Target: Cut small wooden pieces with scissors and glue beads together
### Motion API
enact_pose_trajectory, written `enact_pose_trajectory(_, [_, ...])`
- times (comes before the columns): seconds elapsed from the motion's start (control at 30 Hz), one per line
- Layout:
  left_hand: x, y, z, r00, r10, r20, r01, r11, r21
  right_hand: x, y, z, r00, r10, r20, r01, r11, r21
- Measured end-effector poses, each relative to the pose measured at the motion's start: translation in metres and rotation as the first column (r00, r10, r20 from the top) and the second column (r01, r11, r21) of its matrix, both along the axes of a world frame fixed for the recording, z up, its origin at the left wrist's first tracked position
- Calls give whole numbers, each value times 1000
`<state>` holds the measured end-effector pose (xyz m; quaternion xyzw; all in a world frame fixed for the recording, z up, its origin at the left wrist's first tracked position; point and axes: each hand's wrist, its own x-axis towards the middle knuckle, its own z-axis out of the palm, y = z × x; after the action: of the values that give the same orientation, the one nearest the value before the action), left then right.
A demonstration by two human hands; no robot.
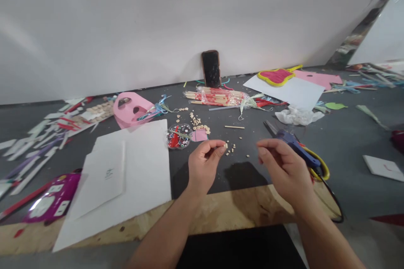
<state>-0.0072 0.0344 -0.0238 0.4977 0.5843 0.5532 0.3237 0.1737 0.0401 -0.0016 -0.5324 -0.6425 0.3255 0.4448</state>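
My left hand (203, 166) pinches a short pale piece of wooden stick (226, 146) between thumb and forefinger, a little above the dark table. Opposite it, my right hand (285, 170) has thumb and forefinger pressed together; anything between them is too small or hidden to make out. Several cut stick pieces (233, 147) lie scattered between and beyond the hands. Behind them rests a longer thin stick (234, 127). Just past my right hand is a blue-handled tool (295, 145) with a black cord, partly covered by that hand.
Left stand white sheets (145, 164), a magenta case (57, 197) and a pink mask-like cutout (134, 109). Wooden beads (202, 128) lie beside a tray of small eyes (179, 136). Behind are wrapped chopsticks (217, 96), a leaning phone (211, 68) and crumpled tissue (298, 115).
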Motion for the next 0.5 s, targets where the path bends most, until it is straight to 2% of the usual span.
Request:
enact_pose_trajectory(0.03, [0, 0, 0, 1000, 5, -13, -5, 1000, -3, 8, -2, 2, 987, -41, 157, 24, 994, 103])
enact_pose_trajectory(0.1, [-1, 1, -1, 998, 8, -58, -8, 1000, -9, 25, -3, 3, 908, -167, 384, 42, 949, 311])
enact_pose_trajectory(0.17, [-2, 1, -3, 983, -50, -179, 47, 999, -22, 43, -1, -1, 798, -288, 529, 54, 909, 414])
enact_pose_trajectory(0.23, [-2, 2, -8, 911, -179, -371, 170, 984, -58, 62, 5, -9, 676, -354, 646, 68, 903, 424])
enact_pose_trajectory(0.3, [-1, 3, -13, 789, -303, -535, 284, 951, -120, 80, 11, -20, 579, -337, 743, 56, 925, 376])
enact_pose_trajectory(0.37, [-1, 3, -16, 703, -361, -613, 335, 928, -162, 93, 16, -30, 547, -305, 780, 46, 941, 336])
enact_pose_trajectory(0.5, [-2, 3, -17, 649, -371, -664, 360, 919, -162, 104, 19, -38, 528, -274, 804, 38, 953, 300])
